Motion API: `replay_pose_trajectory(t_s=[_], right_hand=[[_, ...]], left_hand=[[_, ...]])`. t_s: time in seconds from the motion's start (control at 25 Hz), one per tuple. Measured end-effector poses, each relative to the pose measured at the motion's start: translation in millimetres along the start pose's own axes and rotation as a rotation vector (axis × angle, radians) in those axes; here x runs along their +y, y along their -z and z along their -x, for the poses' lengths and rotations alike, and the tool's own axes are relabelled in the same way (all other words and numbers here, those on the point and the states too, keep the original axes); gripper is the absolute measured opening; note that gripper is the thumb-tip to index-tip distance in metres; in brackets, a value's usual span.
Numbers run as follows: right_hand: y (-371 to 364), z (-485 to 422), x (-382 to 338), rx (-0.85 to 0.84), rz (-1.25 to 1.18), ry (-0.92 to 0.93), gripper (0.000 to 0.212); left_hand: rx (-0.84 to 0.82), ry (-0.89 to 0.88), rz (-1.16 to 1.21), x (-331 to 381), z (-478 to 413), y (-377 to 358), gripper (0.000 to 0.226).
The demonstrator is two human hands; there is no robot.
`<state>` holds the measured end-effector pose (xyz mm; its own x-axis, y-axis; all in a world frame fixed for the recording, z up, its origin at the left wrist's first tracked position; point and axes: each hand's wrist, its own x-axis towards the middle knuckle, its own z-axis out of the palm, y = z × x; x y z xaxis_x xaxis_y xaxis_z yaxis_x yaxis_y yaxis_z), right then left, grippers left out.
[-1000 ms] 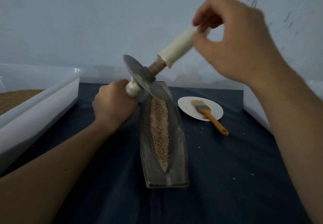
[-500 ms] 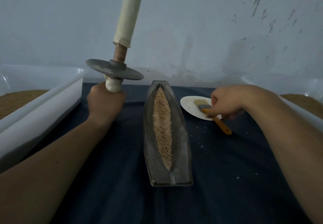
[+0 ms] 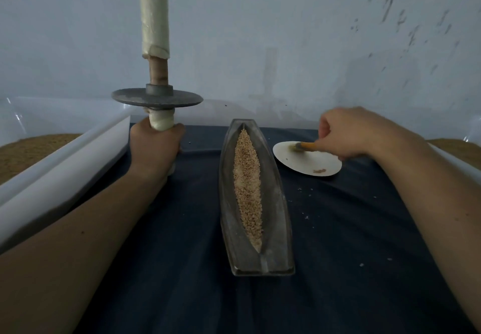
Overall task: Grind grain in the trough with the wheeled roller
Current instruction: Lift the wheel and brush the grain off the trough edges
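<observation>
While the left hand (image 3: 156,148) holds the roller (image 3: 156,96) upright, its fingers (image 3: 178,132) are curled tight around the lower handle. The grey disc (image 3: 179,98) lies flat above this hand, and the upper handle, wrapped in a cream cover, goes up out of our view. The roller is held to the left of the trough (image 3: 276,229), well apart from it, and does not touch the grain (image 3: 247,190).

We see the trough in the middle of the worktop (image 3: 364,229), which is covered with a dark blue cloth. It is a long metal vessel like a boat, with the narrow end far from us. The grain lies in it as a long pale strip along the middle groove.

To the right of the far end of the trough, near it but not touching, lies a white plate (image 3: 307,162). The right hand (image 3: 348,133) is over the far edge of the plate, and its fingers (image 3: 335,150) pinch the orange handle of a small brush (image 3: 304,146). The bristles rest on the plate. Some brown crumbs (image 3: 319,171) lie on the near part of the plate, and more pale crumbs are scattered on the cloth beside it.

A white bin (image 3: 65,162) with brown material stands at the left edge of the worktop.
</observation>
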<state>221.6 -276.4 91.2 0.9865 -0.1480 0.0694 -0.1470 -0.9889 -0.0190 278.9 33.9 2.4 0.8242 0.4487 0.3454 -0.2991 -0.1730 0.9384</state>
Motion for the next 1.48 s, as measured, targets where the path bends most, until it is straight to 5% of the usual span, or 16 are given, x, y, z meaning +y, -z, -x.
replay_pose_trajectory(t_s=[0.2, 0.48, 1.0, 1.48], right_hand=[[14, 13, -20, 0.507, -0.301, 0.134, 0.003], [7, 24, -53, 0.764, -0.540, 0.382, 0.006], [-35, 20, -65, 0.779, -0.432, 0.503, 0.009], [-42, 22, -71, 0.618, -0.515, 0.553, 0.011]], left_hand=[[-0.001, -0.054, 0.036, 1, 3, 1, 0.014], [-0.013, -0.086, 0.027, -7, 2, 0, 0.022], [-0.049, -0.085, -0.033, -13, -1, 2, 0.023], [-0.114, -0.104, -0.089, -14, -1, -1, 0.019]])
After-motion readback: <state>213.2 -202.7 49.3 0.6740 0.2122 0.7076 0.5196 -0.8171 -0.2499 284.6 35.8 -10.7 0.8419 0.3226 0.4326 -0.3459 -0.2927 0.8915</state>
